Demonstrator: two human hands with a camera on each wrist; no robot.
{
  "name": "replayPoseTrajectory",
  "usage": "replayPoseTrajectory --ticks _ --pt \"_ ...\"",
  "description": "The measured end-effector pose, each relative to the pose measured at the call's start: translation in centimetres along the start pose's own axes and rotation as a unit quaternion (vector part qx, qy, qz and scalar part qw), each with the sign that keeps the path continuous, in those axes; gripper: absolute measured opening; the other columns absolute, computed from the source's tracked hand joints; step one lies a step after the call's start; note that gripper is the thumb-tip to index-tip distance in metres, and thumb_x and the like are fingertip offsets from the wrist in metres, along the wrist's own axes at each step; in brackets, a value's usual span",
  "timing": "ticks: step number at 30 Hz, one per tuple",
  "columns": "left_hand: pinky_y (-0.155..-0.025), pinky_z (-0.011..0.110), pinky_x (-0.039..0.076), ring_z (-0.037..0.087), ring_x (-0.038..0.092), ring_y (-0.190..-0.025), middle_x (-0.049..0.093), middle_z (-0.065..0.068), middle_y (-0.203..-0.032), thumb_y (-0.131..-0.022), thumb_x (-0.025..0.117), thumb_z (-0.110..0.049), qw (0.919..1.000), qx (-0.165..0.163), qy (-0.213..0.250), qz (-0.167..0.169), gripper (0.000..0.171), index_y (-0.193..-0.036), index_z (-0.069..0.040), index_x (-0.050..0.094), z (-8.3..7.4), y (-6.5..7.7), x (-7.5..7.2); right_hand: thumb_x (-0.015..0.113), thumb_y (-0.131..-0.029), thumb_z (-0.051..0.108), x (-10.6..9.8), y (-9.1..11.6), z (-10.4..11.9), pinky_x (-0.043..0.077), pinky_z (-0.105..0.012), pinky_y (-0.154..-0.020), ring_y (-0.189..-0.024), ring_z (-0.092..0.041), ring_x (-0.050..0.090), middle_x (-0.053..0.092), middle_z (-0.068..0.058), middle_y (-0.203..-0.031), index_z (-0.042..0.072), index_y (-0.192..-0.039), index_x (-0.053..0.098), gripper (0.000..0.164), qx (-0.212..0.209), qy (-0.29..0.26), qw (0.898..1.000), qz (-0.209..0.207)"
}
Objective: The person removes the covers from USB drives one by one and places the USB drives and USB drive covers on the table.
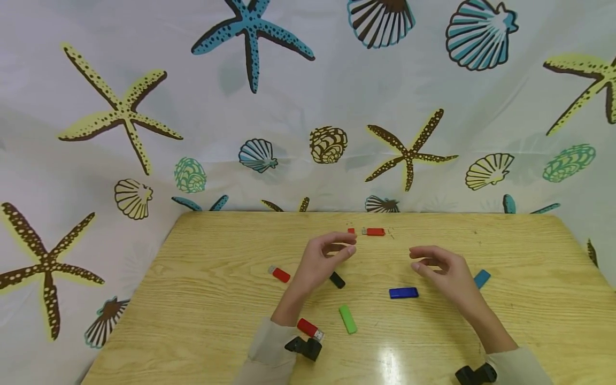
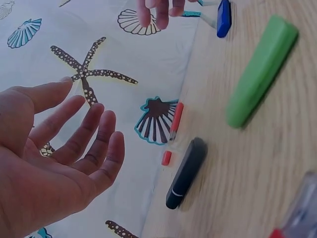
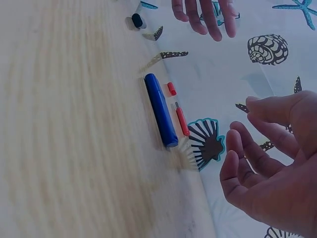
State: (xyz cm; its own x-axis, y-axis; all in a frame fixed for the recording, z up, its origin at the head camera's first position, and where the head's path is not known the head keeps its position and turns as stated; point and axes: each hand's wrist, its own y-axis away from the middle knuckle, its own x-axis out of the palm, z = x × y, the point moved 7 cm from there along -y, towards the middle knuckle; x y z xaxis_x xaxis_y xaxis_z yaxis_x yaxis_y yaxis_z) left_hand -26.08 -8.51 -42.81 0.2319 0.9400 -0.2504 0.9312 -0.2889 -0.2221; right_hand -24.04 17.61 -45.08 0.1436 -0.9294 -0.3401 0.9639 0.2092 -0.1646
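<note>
My left hand (image 1: pixel 320 266) hovers above the wooden table, fingers loosely bent and holding nothing. Partly behind it lies a black USB stick (image 1: pixel 338 280). My right hand (image 1: pixel 446 272) is likewise raised and holds nothing, thumb and fingers apart. Close to it are a dark blue USB stick (image 1: pixel 403 293) and a lighter blue one (image 1: pixel 482 278), partly hidden by the hand. Beyond both hands, a red USB stick (image 1: pixel 375 232) lies with its metal plug bare, and a small red cap (image 1: pixel 351 231) sits just left of it. In the left wrist view, a green USB stick (image 2: pixel 262 72) lies flat.
Two more red USB sticks with bare plugs lie on the left, one beside the left hand (image 1: pixel 281 275) and one near the left wrist (image 1: pixel 309 328). A white curtain (image 1: pixel 289 112) printed with starfish and shells hangs behind the table (image 1: pixel 216 246).
</note>
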Motion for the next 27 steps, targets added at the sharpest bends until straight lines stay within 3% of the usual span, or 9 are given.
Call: replayPoseTrajectory --ticks 5,16,27 --pt "-0.101 0.051 0.051 0.034 0.064 -0.116 0.068 0.015 -0.125 -0.101 0.068 -0.012 0.9996 -0.004 0.026 -0.008 0.028 -0.127 -0.004 0.07 -0.3 0.6 0.4 0.069 -0.101 0.019 0.2 1.0 -0.4 0.055 -0.021 -0.087 -0.105 -0.012 0.066 0.067 -0.02 -0.125 -0.002 -0.13 0.066 0.036 0.019 -0.004 1.0 0.001" --pt "-0.093 0.032 0.056 0.033 0.065 -0.115 0.066 0.016 -0.129 -0.1 0.069 -0.01 0.9988 -0.023 0.042 0.005 0.031 -0.13 -0.003 0.068 -0.1 2.1 1.9 0.071 -0.099 0.016 0.5 2.3 -1.3 0.055 -0.024 -0.086 -0.104 -0.014 0.065 0.067 -0.019 -0.125 -0.001 -0.129 0.067 0.034 0.047 -0.009 0.999 0.007" --pt "-0.087 0.029 0.057 0.03 0.068 -0.107 0.067 0.015 -0.123 -0.098 0.071 -0.01 0.9988 -0.043 0.02 0.013 0.028 -0.126 -0.006 0.07 0.7 3.0 3.7 0.075 -0.095 0.011 1.6 2.4 -1.9 0.056 -0.03 -0.086 -0.106 -0.027 0.066 0.069 -0.016 -0.124 0.0 -0.127 0.068 0.035 0.065 0.014 0.997 0.04"
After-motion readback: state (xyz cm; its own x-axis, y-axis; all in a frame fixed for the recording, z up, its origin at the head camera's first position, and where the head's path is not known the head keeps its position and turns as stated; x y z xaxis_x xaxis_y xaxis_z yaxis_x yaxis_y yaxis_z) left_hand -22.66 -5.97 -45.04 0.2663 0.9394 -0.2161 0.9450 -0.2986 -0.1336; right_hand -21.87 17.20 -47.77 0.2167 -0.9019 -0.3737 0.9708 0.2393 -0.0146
